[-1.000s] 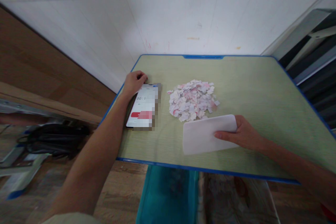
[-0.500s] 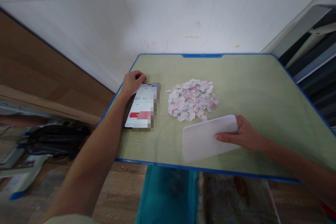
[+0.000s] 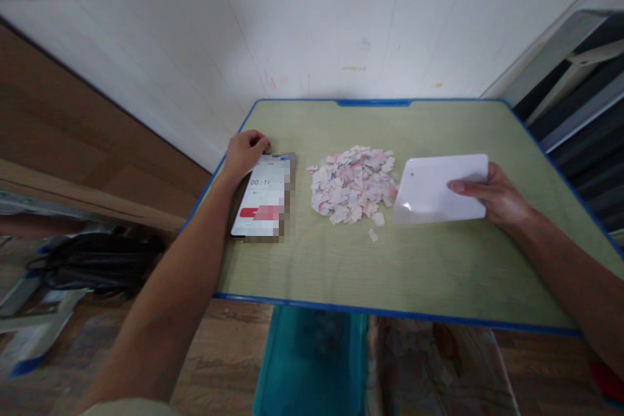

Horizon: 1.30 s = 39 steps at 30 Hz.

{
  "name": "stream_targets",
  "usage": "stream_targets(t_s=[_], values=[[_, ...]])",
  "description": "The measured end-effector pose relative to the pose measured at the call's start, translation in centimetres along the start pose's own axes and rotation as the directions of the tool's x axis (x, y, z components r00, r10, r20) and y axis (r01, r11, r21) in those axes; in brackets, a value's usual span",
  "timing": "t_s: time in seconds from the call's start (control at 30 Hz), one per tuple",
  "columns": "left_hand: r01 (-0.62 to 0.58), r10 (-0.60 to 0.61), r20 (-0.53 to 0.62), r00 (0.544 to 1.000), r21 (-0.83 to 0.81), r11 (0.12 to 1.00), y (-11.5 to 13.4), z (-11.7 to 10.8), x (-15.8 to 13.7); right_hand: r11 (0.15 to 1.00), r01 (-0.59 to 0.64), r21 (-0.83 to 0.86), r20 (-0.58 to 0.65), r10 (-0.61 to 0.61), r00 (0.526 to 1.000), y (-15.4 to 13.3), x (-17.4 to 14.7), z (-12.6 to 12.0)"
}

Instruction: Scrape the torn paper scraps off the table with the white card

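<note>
Head view: a white card [image 3: 429, 200] is being held by the right hand [image 3: 504, 200] over the table [image 3: 312, 273], just right of a pile of paper scraps [image 3: 353, 185]; whether its edge is touching the scraps or the tabletop cannot be told. Judging by its thin, glossy look, something light, fairly stiff, a little slippery and not fragile is being handled, best gripped flat at the short edge away from the pile, as is being done. The thumb is being laid across the face and the card is being pinched against fingers mostly hidden behind it, with the forearm being angled in from the lower right. The left hand [image 3: 245, 151] is being rested by the top of a phone [image 3: 260, 198], its fingers being curled inward; whether anything is being held there cannot be told.
</note>
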<state>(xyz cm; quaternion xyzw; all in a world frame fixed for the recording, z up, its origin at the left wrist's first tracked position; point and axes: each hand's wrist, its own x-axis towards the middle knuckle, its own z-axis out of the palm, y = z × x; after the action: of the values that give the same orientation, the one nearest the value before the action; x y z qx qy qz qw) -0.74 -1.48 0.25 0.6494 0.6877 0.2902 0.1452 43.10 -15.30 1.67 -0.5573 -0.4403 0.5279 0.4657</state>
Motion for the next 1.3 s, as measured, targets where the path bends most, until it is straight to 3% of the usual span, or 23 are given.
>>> stream_targets(t_s=[0.23,0.47,0.8,0.97,1.3], values=[[-0.009,0.009,0.000,1.000,0.002,1.000,0.0,-0.1,-0.1,0.988,0.035,-0.152,0.140,-0.014,0.990,-0.2,-0.3,0.7],[-0.039,0.039,-0.010,0.999,-0.002,0.999,-0.1,0.0,0.1,1.000,-0.013,0.002,0.071,0.013,0.997,-0.3,-0.1,0.3],[-0.057,0.057,-0.013,0.998,-0.008,0.998,-0.3,0.1,0.2,0.987,-0.014,-0.157,0.273,0.057,0.960,0.0,0.5,-1.1],[-0.055,0.055,-0.015,0.998,-0.018,0.998,-0.5,0.2,0.2,0.995,-0.001,-0.098,0.208,0.022,0.978,0.1,0.6,-1.1],[-0.036,0.036,-0.015,0.999,-0.014,0.999,-0.2,0.1,0.1,0.986,-0.008,-0.164,0.251,0.050,0.967,-0.1,0.3,-0.6]])
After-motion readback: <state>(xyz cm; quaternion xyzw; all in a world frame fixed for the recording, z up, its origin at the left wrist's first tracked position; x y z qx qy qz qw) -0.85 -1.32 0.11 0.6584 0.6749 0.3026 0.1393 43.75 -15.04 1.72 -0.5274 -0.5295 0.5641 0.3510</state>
